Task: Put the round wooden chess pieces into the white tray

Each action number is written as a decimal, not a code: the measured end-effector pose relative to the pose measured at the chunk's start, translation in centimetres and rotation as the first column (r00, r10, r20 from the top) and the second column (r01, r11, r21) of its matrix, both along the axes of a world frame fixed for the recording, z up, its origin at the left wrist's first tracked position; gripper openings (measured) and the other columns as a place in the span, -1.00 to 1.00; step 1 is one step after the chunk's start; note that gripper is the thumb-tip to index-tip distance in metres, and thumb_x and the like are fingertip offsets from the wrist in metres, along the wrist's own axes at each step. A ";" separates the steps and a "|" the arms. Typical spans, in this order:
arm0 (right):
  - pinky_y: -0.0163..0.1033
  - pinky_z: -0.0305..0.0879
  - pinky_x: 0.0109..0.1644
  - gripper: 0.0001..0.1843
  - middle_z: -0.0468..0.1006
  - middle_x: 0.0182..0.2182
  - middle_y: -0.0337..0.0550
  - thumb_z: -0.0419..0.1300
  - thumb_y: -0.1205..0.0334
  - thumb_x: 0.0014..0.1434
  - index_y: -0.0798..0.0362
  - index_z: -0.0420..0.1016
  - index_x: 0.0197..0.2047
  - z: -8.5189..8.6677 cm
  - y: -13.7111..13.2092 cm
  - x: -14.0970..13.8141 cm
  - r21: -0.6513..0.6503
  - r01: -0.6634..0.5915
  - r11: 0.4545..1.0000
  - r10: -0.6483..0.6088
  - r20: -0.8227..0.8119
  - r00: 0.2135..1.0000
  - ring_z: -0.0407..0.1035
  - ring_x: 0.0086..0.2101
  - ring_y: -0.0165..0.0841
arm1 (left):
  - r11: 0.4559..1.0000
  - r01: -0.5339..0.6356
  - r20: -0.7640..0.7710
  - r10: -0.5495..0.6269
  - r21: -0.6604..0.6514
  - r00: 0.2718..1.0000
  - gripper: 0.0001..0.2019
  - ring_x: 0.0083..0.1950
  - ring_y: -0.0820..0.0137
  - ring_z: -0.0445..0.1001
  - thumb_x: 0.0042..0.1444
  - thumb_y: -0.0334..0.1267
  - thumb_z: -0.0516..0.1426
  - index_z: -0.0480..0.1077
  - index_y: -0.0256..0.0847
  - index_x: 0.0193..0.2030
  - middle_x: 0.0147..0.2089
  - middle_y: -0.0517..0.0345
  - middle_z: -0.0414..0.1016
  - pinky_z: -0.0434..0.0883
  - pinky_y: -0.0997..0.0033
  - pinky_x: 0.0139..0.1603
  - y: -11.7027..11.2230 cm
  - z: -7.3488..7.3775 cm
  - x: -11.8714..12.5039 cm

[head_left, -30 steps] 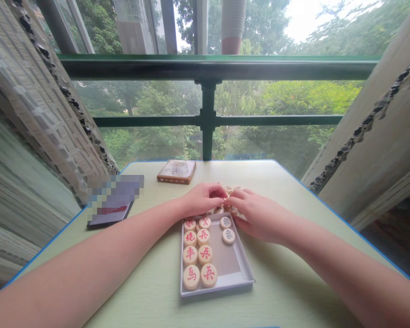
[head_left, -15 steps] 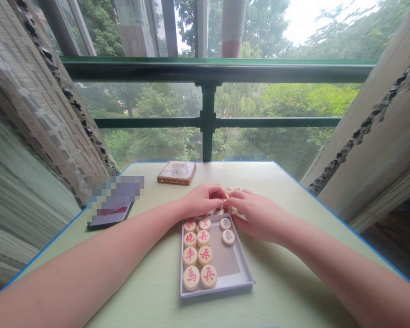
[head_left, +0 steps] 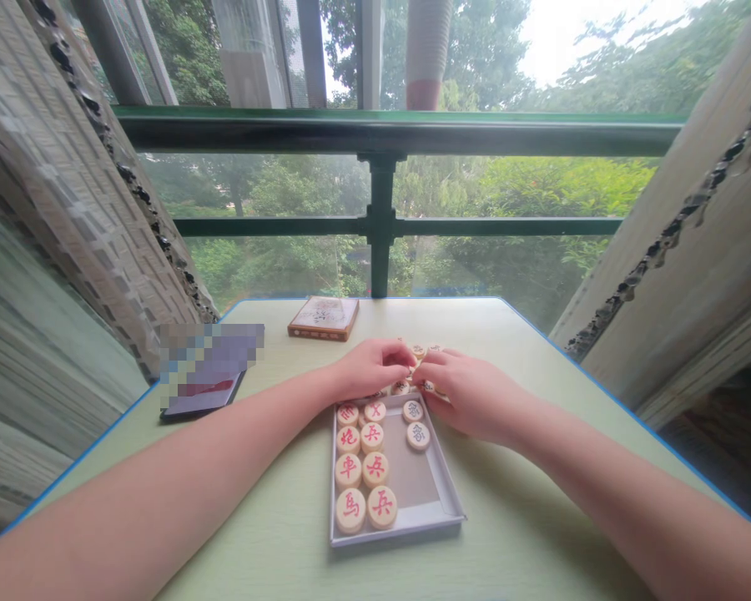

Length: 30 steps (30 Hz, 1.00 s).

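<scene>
Beyond the far end of a shallow grey box (head_left: 413,492), my two hands meet over a loose group of round Chinese chess pieces (head_left: 418,351). My left hand (head_left: 375,364) has its fingers curled, with the tips down among the pieces. From the right, my right hand (head_left: 469,392) bends its fingers in toward the left fingertips, the thumb low beside the box's far corner. What lies between the fingertips is mostly hidden. Inside the box, red-marked pieces (head_left: 375,470) fill two columns on the left. Two dark-marked pieces (head_left: 418,436) sit at its far right.
A flat brown-edged box (head_left: 323,317) lies at the back of the pale green table (head_left: 275,534). On the left is a dark tablet-like device (head_left: 206,384), partly pixelated. Curtains hang on both sides, and a green railing (head_left: 381,133) crosses the window behind.
Almost nothing differs. My fingers have shifted very slightly over the loose pieces, and the pieces in the box keep their places.
</scene>
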State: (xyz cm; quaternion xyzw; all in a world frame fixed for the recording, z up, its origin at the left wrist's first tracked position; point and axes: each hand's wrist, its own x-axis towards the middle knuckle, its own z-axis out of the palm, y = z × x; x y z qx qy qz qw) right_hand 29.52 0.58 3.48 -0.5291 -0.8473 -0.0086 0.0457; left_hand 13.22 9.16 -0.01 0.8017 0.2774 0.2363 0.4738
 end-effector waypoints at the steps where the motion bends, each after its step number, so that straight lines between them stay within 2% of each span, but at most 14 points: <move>1: -0.21 0.26 -0.17 -0.78 0.46 -0.16 -0.06 0.05 0.27 0.16 0.03 0.46 -0.16 0.0 0.0 0.0 -0.001 0.002 1.000 -0.002 -0.002 1.000 0.32 -0.14 -0.24 | 1.000 0.001 0.002 -0.001 -0.003 1.000 -0.84 -0.29 0.45 0.40 -0.04 -0.35 0.10 0.41 -0.30 -0.28 -0.32 0.15 0.45 0.33 0.47 -0.21 0.0 0.0 0.0; 11: -0.19 0.26 -0.15 -0.78 0.45 -0.13 -0.06 0.07 0.27 0.15 0.02 0.46 -0.14 0.1 -0.1 0.0 -0.021 0.004 1.000 -0.004 -0.002 1.000 0.32 -0.14 -0.24 | 1.000 0.009 -0.009 -0.009 0.028 1.000 -0.83 -0.27 0.43 0.40 -0.03 -0.35 0.09 0.42 -0.30 -0.27 -0.31 0.13 0.46 0.34 0.46 -0.20 0.0 -0.1 0.0; 16: -0.19 0.26 -0.14 -0.76 0.45 -0.13 -0.05 0.07 0.27 0.15 0.02 0.45 -0.12 -0.1 -0.1 0.1 -0.023 -0.006 1.000 0.006 -0.004 1.000 0.32 -0.14 -0.24 | 0.997 0.001 -0.046 0.003 0.074 0.999 -0.82 -0.30 0.44 0.38 -0.04 -0.34 0.08 0.41 -0.30 -0.26 -0.33 0.15 0.44 0.34 0.46 -0.24 -0.1 0.1 0.0; 30: -0.14 0.28 -0.12 -0.76 0.45 -0.14 -0.04 0.08 0.29 0.14 0.02 0.45 -0.12 -0.1 -0.1 -0.1 -0.023 -0.008 1.000 0.008 -0.006 1.000 0.32 -0.13 -0.21 | 0.995 0.004 -0.050 0.001 0.101 0.999 -0.82 -0.34 0.47 0.35 -0.03 -0.37 0.07 0.41 -0.31 -0.27 -0.37 0.18 0.42 0.32 0.48 -0.28 -0.2 0.1 0.0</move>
